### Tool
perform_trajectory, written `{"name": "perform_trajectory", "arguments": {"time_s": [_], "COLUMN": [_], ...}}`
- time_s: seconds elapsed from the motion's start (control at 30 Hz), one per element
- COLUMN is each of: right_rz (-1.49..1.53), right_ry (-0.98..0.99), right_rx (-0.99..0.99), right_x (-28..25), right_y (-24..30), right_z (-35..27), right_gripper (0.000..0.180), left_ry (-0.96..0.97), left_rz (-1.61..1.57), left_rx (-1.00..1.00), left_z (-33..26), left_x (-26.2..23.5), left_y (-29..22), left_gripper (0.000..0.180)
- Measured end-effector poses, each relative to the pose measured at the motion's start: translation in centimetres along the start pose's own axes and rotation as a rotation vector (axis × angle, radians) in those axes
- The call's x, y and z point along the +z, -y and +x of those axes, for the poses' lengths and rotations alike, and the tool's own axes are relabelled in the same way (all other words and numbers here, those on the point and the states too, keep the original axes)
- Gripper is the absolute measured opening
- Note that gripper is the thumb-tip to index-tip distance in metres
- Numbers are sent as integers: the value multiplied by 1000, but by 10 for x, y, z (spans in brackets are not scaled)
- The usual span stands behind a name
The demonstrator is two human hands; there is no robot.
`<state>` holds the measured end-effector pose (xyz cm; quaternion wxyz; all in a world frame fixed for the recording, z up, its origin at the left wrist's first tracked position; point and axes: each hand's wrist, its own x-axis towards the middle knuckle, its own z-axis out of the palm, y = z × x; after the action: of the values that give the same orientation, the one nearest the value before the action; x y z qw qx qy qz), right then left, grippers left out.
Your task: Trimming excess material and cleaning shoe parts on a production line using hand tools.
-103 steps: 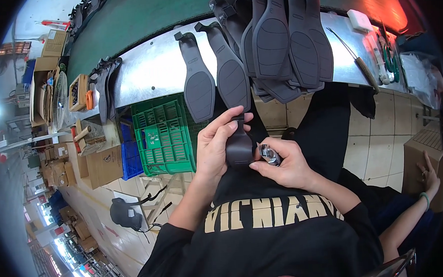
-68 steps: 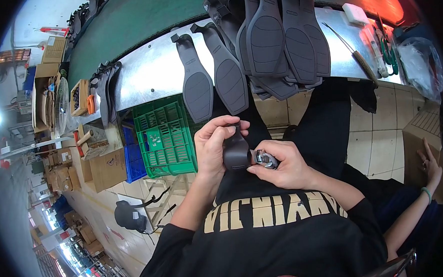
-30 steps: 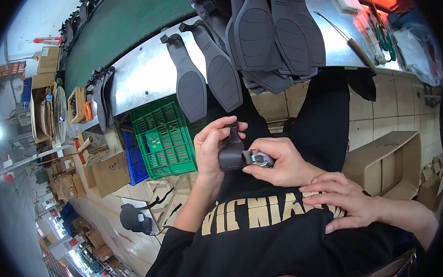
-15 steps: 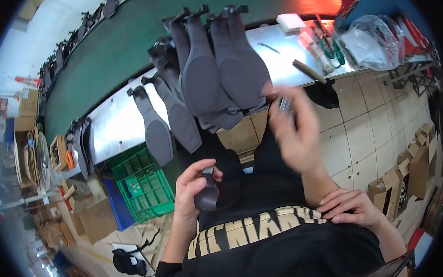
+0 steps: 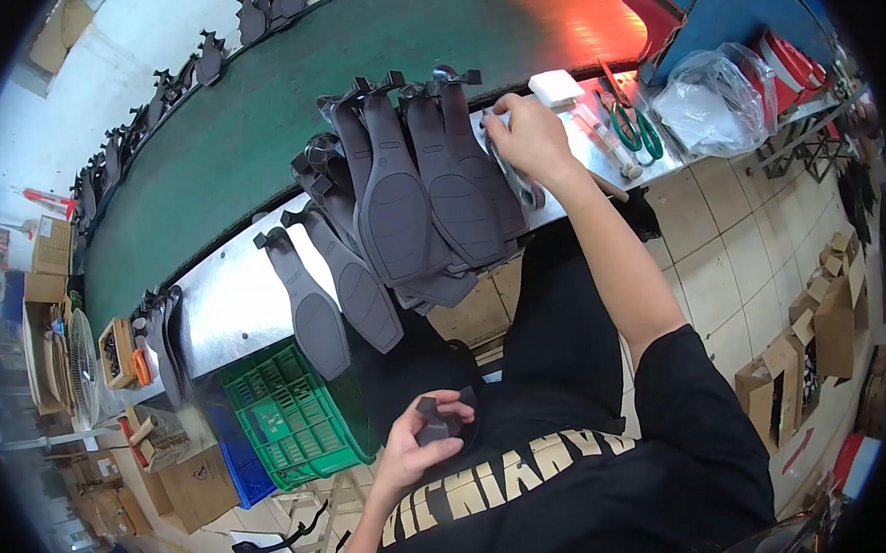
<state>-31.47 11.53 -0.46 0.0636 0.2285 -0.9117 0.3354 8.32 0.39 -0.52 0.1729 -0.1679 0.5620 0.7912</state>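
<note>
My left hand, low over my lap, has its fingers closed round a dark heeled shoe sole. Most of that sole is foreshortened against my black clothes. My right hand reaches over the metal tabletop, its thumb and fingers pinched together. What they hold, if anything, is hidden. Beneath that hand, a greyish object shows only in part. Just left of it lies a pile of dark grey heeled shoe soles, heels pointing away from me. Two more soles overhang the near table edge.
Right of my right hand are a white block, green-handled scissors, a tube and a plastic bag. Beyond runs a green conveyor belt with soles along its far edge. A green crate stands below, at left.
My right hand has swung away from me onto the tabletop beside the pile. My left hand has lowered with its sole. Another hand near my right elbow has gone from view.
</note>
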Motion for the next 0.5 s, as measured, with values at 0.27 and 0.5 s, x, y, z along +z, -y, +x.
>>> {"name": "perform_trajectory", "arguments": {"time_s": [0.27, 0.5], "right_rz": [82, -65], "right_ry": [-189, -222], "right_rx": [-16, -129], "right_x": [-24, -25], "right_y": [-30, -71], "right_z": [-16, -48], "right_gripper": [17, 22], "left_ry": [-324, -57], "left_rz": [-309, -352], "left_rx": [132, 205], "left_z": [11, 21], "left_x": [-6, -12], "left_y": [7, 28], "left_gripper": [42, 52]}}
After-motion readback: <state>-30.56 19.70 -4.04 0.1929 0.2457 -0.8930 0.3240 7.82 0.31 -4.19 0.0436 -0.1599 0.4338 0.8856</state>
